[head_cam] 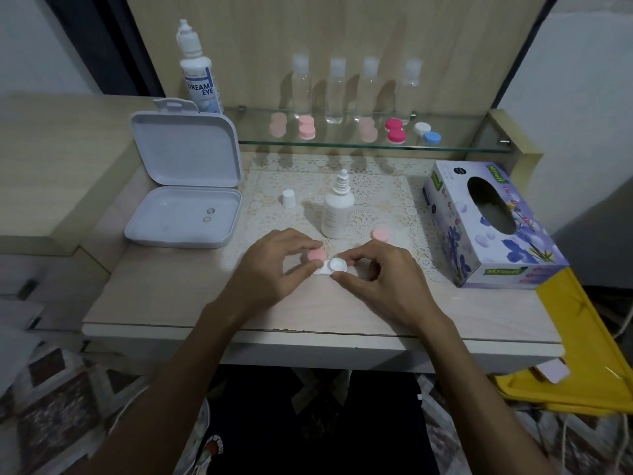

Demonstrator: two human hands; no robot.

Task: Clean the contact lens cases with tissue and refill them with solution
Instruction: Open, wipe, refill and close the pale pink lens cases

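Observation:
A white contact lens case (334, 266) lies on the table in front of me, its right well uncovered. My left hand (274, 269) pinches a pink cap (315, 255) over the case's left well. My right hand (380, 279) holds the case's right end between thumb and forefinger. A second pink cap (380, 234) lies loose on the lace mat. Behind the case stands a small white solution bottle (337, 210) with its cap off; the white bottle cap (288, 198) stands to its left. A purple tissue box (493, 224) sits at the right.
An open white box (185, 200) with two lenses sits at the left. A large solution bottle (198, 73), several clear bottles and other lens cases (395, 131) stand on the glass shelf (359, 145). A yellow tray (589, 337) sits at the table's right edge.

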